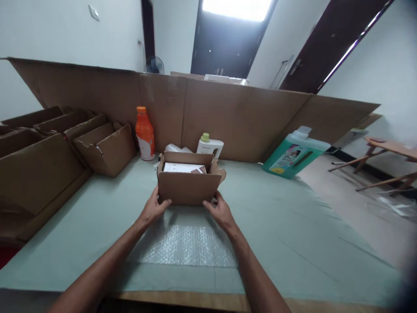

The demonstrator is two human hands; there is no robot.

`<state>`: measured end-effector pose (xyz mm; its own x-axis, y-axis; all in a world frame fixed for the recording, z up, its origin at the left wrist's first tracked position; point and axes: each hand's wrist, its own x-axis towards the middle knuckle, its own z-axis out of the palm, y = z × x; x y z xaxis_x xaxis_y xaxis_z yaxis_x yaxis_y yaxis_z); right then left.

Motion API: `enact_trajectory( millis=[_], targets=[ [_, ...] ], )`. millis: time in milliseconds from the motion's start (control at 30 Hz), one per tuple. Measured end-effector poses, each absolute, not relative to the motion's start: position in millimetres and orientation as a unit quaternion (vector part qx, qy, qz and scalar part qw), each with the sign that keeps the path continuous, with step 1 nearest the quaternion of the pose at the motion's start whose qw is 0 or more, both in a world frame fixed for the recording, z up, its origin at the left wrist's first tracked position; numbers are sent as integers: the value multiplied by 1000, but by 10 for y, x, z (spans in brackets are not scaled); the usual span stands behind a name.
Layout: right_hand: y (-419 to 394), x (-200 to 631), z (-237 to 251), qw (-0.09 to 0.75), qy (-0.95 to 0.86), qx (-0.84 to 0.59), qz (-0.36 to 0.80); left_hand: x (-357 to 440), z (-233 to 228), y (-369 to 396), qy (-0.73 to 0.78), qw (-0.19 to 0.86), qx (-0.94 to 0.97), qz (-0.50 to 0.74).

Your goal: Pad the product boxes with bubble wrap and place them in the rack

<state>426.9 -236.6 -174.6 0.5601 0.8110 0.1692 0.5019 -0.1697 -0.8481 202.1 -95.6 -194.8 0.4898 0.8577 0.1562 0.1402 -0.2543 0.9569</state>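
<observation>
Both hands, the left hand and right hand, clasp the open cardboard box already holding items, flaps unclosed, bubble wrap unused on the worktop.

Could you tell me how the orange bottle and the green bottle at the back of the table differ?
The orange bottle stands upright; the green bottle leans tilted against the cardboard wall. The orange bottle is slim with an orange cap; the green bottle is broader with a pale cap. Both carry labels and sit clear of the hands.
</observation>
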Motion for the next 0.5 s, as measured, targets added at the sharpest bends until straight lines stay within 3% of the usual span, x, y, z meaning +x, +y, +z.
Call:
enact_trajectory(
  millis=[233, 400, 500],
  targets=[
    [-2534, 4165, -1912, 496, -430, -736, 165, 1954, -2018, -1006, 354, 511, 710, 332],
    [-2766, 4072, -1961, 433, -456, -777, 43, 1744, -2084, -1352, 351, 314, 802, 368],
    [-2912, 3631, -2119, 371, -558, -742, -11, 1616, -2203, -1762, 260, 219, 896, 286]
  ],
)
